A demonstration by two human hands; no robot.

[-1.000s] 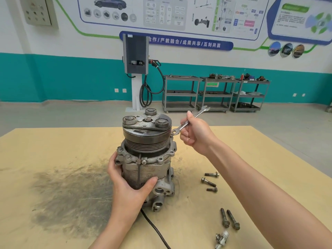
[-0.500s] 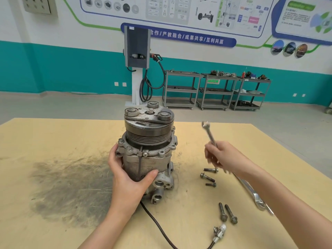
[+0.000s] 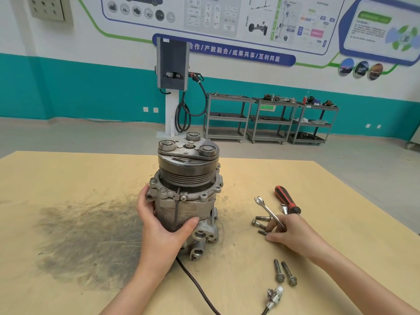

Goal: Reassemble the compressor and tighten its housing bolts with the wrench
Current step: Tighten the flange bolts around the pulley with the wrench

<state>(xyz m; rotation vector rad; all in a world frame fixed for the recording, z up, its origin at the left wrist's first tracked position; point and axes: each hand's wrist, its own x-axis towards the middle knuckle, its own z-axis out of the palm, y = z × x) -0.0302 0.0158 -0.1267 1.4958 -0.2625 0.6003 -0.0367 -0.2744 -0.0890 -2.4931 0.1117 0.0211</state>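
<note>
The compressor [image 3: 186, 192] stands upright on the wooden table [image 3: 68, 178], pulley and clutch plate on top. My left hand [image 3: 161, 226] grips its grey housing from the left, thumb across the front. To the right, my right hand [image 3: 293, 233] is low on the table and holds the silver wrench [image 3: 267, 209], whose open jaw points up and away. Three short bolts [image 3: 260, 222] lie right under my right fingertips. Two longer bolts [image 3: 284, 272] lie nearer to me.
A red-and-black screwdriver [image 3: 286, 198] lies beyond the wrench, with another wrench end beside it. A black cable [image 3: 197, 287] runs from the compressor toward me, ending in a white connector [image 3: 273, 296]. A dark grease stain [image 3: 86, 235] covers the table's left part.
My right hand has come away from the compressor's top with the wrench and dropped to the table beside the short bolts. My left hand kept its grip on the housing.
</note>
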